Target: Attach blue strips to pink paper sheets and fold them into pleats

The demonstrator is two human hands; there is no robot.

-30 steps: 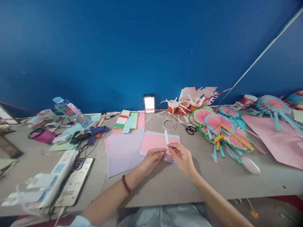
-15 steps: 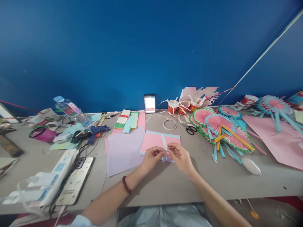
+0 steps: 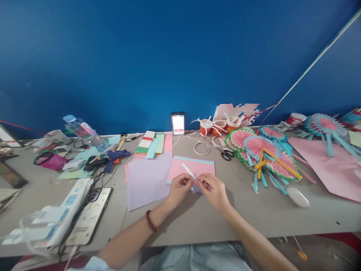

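Note:
Both my hands meet above a pink sheet of paper (image 3: pixel 184 165) with pale blue bands along its edges. A narrow whitish strip (image 3: pixel 188 170), perhaps tape, rises from between my fingertips and leans up to the left. My left hand (image 3: pixel 180 187) pinches its lower end, thumb against forefinger. My right hand (image 3: pixel 213 188) is also closed in a pinch there, its fingertips touching the left ones. The strip's lower end is hidden by the fingers. Part of the pink sheet's front edge lies behind my hands.
A lilac sheet (image 3: pixel 148 182) lies to the left, beside a phone (image 3: pixel 90 216) and power strip (image 3: pixel 69 207). White tape rolls (image 3: pixel 202 148) and scissors (image 3: pixel 227 154) sit behind. Folded paper fans (image 3: pixel 262 148) and a white computer mouse (image 3: pixel 298 197) are at right.
The strip has swung from nearly upright to a clear leftward lean. My right hand has shifted slightly left and down, closer against the left fingertips.

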